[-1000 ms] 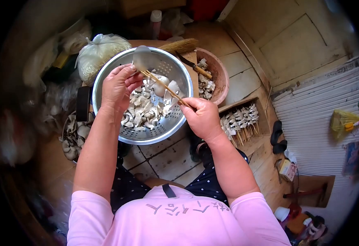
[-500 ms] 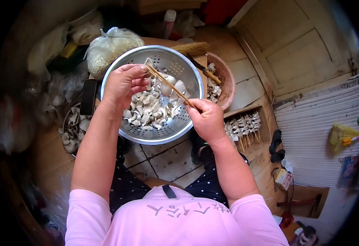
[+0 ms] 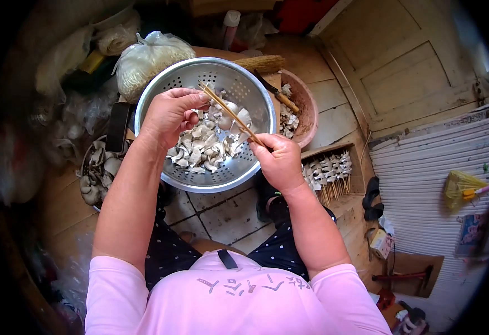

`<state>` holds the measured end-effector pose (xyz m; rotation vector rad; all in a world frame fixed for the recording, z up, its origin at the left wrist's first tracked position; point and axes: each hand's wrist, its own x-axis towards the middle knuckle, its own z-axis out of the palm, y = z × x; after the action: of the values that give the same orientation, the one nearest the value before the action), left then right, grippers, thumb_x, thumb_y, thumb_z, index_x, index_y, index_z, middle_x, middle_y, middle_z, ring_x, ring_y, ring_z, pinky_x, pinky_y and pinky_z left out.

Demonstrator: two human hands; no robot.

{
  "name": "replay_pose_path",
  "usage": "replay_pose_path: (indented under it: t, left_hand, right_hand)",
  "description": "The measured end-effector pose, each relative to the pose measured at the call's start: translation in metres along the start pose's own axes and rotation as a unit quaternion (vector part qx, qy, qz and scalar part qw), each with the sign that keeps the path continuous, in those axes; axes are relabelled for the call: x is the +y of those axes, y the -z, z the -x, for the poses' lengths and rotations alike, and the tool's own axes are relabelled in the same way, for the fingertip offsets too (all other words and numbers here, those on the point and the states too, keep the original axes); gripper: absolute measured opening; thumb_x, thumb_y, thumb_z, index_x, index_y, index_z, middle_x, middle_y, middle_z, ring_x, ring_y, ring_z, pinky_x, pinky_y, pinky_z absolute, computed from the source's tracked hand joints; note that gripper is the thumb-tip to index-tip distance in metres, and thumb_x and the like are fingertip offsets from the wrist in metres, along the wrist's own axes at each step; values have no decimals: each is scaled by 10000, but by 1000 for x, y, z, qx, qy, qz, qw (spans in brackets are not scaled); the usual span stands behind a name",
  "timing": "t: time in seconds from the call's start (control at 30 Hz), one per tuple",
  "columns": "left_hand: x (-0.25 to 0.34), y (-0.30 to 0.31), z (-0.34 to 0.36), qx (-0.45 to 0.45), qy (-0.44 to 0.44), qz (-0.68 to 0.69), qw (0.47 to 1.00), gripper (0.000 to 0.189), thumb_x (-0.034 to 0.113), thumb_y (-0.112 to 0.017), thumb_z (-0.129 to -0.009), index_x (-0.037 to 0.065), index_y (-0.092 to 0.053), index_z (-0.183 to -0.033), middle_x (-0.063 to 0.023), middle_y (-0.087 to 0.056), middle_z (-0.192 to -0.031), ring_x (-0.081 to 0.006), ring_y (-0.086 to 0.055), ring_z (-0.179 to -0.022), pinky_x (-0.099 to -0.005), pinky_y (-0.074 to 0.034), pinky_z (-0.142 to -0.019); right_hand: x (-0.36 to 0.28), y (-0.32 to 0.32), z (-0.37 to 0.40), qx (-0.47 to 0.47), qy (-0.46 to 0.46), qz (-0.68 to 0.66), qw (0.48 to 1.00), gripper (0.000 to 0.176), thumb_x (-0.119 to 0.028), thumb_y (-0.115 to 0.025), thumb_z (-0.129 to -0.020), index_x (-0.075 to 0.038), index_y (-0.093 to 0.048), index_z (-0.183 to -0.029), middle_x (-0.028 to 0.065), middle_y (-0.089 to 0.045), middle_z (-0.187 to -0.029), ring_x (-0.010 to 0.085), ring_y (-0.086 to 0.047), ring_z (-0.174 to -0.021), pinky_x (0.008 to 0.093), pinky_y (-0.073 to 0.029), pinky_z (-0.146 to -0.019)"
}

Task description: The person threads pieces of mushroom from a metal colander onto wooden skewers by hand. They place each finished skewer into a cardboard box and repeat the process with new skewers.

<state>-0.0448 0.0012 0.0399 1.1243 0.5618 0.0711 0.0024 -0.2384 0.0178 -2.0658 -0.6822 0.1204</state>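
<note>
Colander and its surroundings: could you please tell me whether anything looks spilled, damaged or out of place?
Nothing is spilled; the mushroom pieces sit inside the colander. Only the knife looks precarious, lying across the rim of the pink basin.

We count 2 bamboo sticks [image 3: 230,114] over 1 metal colander [image 3: 239,84]; the mushroom pieces [image 3: 202,148] in it are too many to number. To the right are 1 pink basin [image 3: 310,109], 1 knife [image 3: 281,97] and 1 wooden tray [image 3: 334,148] of loaded skewers [image 3: 328,170], packed too tightly to count. On the left we see 1 bowl [image 3: 96,173], far left 1 white bag [image 3: 146,58], far back 1 bottle [image 3: 229,25]. On the floor at right lie 2 black slippers [image 3: 374,198].
</note>
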Motion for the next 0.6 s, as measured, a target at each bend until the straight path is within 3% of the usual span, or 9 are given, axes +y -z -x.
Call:
replay_pose_path:
  t: [0.2, 0.3, 0.37, 0.4, 0.47, 0.5, 0.57, 0.6]
  left_hand:
    - [-8, -6, -3, 1, 14, -7, 1000, 208, 134, -720, -862, 7, -625, -997, -84, -679, -833, -56, -532, -516, -168, -405, -460]
    - [-10, -7, -4, 3, -5, 0, 1000, 204, 153, -738, -842, 26, -643, -971, -47, -673, -801, -58, -545, -553, -190, -425, -514]
    - [-11, -7, -4, 9, -6, 7, 1000, 199, 162, -735, -844, 31, -648, -966, -48, -672, -824, -59, -562, -604, -205, -452, -546]
    - [-12, -8, -5, 9, -5, 6, 1000, 199, 162, -735, -844, 31, -648, -966, -48, -672, -824, -59, -562, -604, -205, -452, -546]
    - [-13, -10, -6, -9, -35, 19, 999, 230, 163, -733, -844, 35, -635, -1008, -59, -664, -862, -99, -622, -733, -219, -500, -621]
    - [-13, -13, -5, -10, -35, 19, 999, 230, 163, -733, -844, 35, -635, -1008, -59, -664, -862, -99, -622, -733, -219, -500, -621]
    - [-13, -21, -1, 1, -37, 24, 999, 281, 103, -718, -854, 5, -592, -1085, -84, -659, -946, -159, -670, -875, -282, -580, -733]
    - [-15, -23, -1, 1, -37, 23, 999, 281, 103, -718, -854, 5, -592, -1085, -84, -659, -946, -159, -670, -875, -282, -580, -733]
  right_hand:
    - [2, -1, 1, -7, -8, -11, 1000, 135, -70, -681, -827, -7, -725, -937, 71, -684, -780, 128, -625, -702, 266, -483, -644]
    - [-3, 1, -1, -10, -21, -20, 1000, 137, -73, -678, -832, -3, -723, -940, 68, -684, -783, 121, -621, -705, 263, -483, -649]
    - [-5, 3, -1, -25, -54, -36, 998, 190, -127, -640, -817, -2, -707, -944, 145, -679, -829, 241, -653, -752, 327, -499, -711]
    - [-5, 2, -1, -25, -55, -36, 998, 190, -127, -640, -817, -2, -707, -944, 145, -679, -829, 241, -653, -752, 327, -499, -711]
    - [-3, 2, -1, -14, -33, -38, 999, 148, -95, -680, -843, -1, -720, -950, 67, -688, -795, 115, -616, -709, 259, -481, -653]
    - [-3, 2, -2, -13, -34, -38, 999, 148, -95, -680, -843, -1, -720, -950, 67, -688, -795, 115, -616, -709, 259, -481, -653]
    - [-5, 4, -2, -20, -52, -37, 998, 200, -132, -637, -823, -7, -709, -961, 142, -682, -832, 233, -655, -746, 325, -502, -705]
    - [-6, 4, -1, -19, -53, -37, 998, 200, -132, -637, -823, -7, -709, -961, 142, -682, -832, 233, -655, -746, 325, -502, -705]
